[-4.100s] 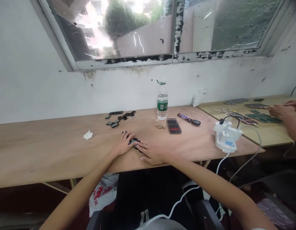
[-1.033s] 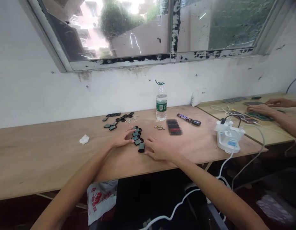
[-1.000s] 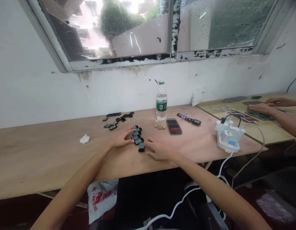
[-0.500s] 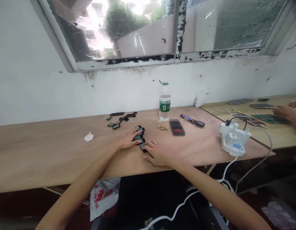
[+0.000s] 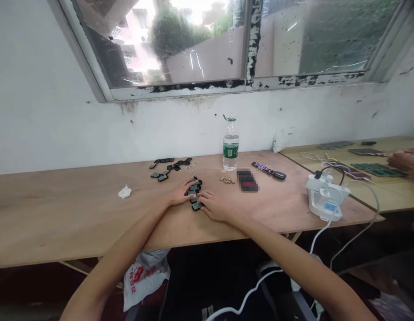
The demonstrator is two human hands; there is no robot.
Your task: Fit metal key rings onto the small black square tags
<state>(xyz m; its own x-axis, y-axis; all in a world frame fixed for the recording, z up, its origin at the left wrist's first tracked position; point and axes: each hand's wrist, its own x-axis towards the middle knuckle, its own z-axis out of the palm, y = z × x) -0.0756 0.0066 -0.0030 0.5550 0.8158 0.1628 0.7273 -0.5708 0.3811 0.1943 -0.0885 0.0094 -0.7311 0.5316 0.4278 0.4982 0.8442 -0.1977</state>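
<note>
A short row of small black plastic casings with grey faces (image 5: 193,187) runs toward the table's front edge. Along its left side lies my left hand (image 5: 179,194), fingers stretched and apart, the tips resting at the casings. My right hand (image 5: 216,207) is on the other side, fingers extended over the right edge of the nearest casing (image 5: 196,207); the fingertips touch it, and the thumb is spread away. Part of the row is hidden under the fingers. Further back are more black casings (image 5: 163,177), with small white pieces (image 5: 188,168) beside them.
Behind the hands are a water bottle (image 5: 230,151), small brass-coloured cylinders (image 5: 227,180), a blurred-out dark packet (image 5: 247,180), a candy bar (image 5: 262,168) and a black key fob (image 5: 279,175). A white power strip (image 5: 324,207) with cables stands right. Another person's hands (image 5: 406,159) are far right.
My right hand has shifted slightly left and up toward the row. The nearest casing has moved left with it and now sits closer in line with the others.
</note>
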